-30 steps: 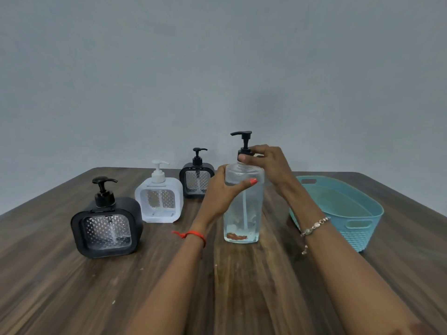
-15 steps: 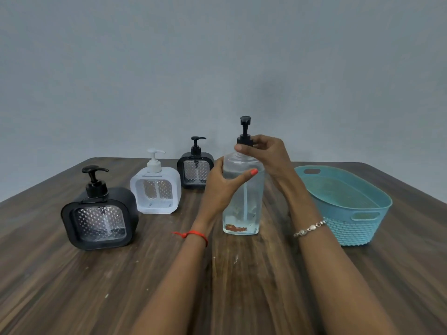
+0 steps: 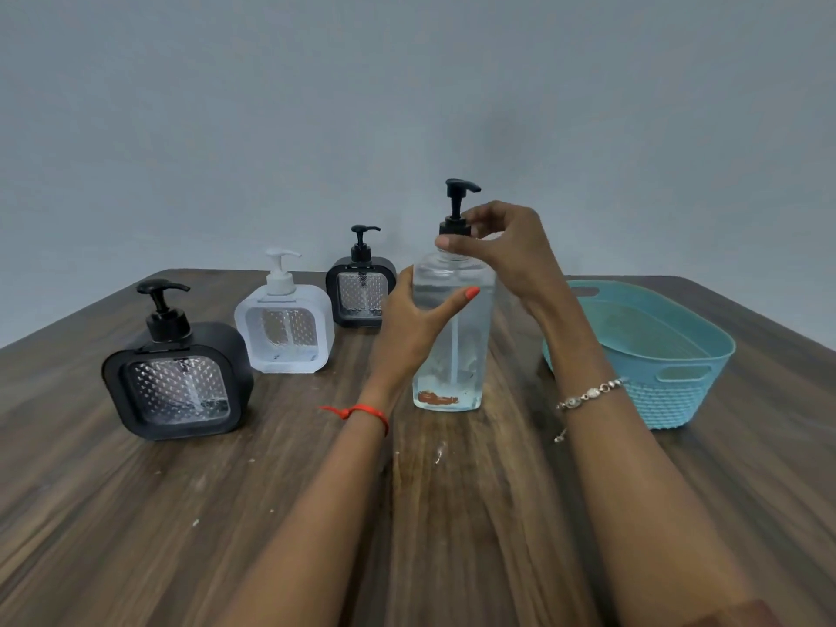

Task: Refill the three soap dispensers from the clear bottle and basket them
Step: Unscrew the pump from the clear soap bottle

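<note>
Clear bottle (image 3: 452,337) standing upright at table (image 3: 181,513) centre, long axis vertical. Left hand (image 3: 414,330) wrapping body; right hand (image 3: 506,246) fingers pinching pump collar (image 3: 452,228) from above, likely unscrewing. Dispensers waiting left, basket (image 3: 669,355) right.

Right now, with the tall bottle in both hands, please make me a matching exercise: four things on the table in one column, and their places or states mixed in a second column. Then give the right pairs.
Things
1. clear bottle
2. white dispenser
3. basket
4. near black dispenser

Places or states
A. nearest to the left edge of the table
B. upright, left hand on its body, right hand at its pump collar
C. right of the bottle, nothing visible inside
D. between the two black dispensers

Pairs: 1-B, 2-D, 3-C, 4-A
</note>
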Available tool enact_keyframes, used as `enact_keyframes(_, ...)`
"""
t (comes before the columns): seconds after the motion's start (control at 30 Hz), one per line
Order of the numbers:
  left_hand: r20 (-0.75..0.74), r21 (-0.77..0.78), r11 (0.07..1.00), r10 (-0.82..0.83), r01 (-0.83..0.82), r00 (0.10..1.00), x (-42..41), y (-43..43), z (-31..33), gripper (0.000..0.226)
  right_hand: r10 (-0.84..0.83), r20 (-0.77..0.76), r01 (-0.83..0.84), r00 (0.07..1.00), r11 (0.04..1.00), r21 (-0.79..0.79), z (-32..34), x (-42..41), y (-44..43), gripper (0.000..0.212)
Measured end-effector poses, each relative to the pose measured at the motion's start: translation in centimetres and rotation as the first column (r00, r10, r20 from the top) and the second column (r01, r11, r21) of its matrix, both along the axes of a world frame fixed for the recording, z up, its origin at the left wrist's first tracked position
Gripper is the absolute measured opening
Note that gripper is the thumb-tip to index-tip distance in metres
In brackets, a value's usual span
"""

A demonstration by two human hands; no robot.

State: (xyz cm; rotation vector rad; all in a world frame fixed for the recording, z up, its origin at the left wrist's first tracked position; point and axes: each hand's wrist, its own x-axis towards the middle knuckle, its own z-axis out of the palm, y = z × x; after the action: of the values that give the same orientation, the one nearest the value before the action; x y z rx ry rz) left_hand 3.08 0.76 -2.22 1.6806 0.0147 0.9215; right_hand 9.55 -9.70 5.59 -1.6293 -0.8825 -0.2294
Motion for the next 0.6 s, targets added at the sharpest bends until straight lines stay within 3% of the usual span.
enact_keyframes(0.1, -0.004, 0.004, 1.000, 0.002, -0.002, 1.000, 0.3, 0.2, -0.2, 0.053, 0.038, -0.005, -0.038, 0.999, 0.999, -0.004, 0.1, 0.1, -0.5, 0.022)
enact_keyframes(0.27, 0.000, -0.001, 1.000, -0.004, 0.004, 1.000, 0.3, 0.2, -0.3, 0.055, 0.056, 0.015, -0.055, 0.998, 0.997, -0.054, 0.3, 0.3, -1.3, 0.026)
enact_keyframes(0.4, 0.006, -0.001, 1.000, -0.002, 0.002, 1.000, 0.2, 0.0, -0.3, 0.054, 0.129, -0.071, -0.131, 0.989, 0.991, -0.023, 0.4, -0.1, -1.2, 0.020)
enact_keyframes(0.6, 0.005, -0.004, 1.000, -0.008, 0.008, 1.000, 0.3, 0.1, -0.3, 0.054, 0.002, -0.031, -0.002, 1.000, 1.000, 0.008, 0.2, -0.6, 0.2, 0.033)
